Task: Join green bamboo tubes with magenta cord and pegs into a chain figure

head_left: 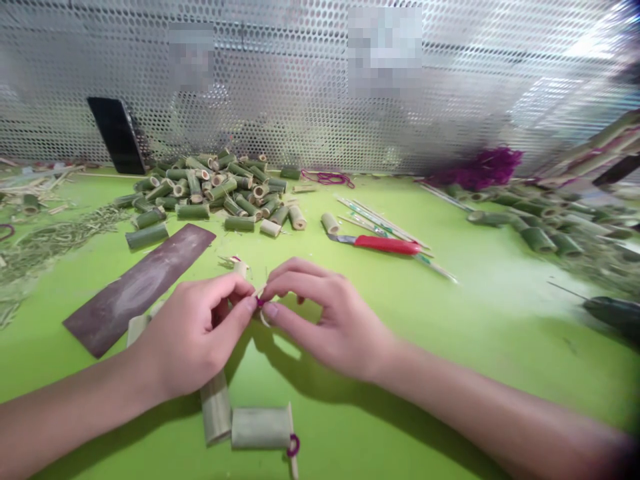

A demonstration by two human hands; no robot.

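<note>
Over the surface (480,327), the left hand (195,333) pinches a strip (259,291) and purple thread (260,303), its grip closed. The right hand (335,320) meets them, its grip nearly closed; whether it holds anything, I cannot tell.

Black phone (117,135) tilted in the upper left, perforated silver panel (290,120) across the top, green shavings (60,233) along the left edge, red-handled knife (385,245) right of centre, fluffy purple bundle (483,167) in the upper right, thin-shafted dark tool (613,315) at the right edge
</note>
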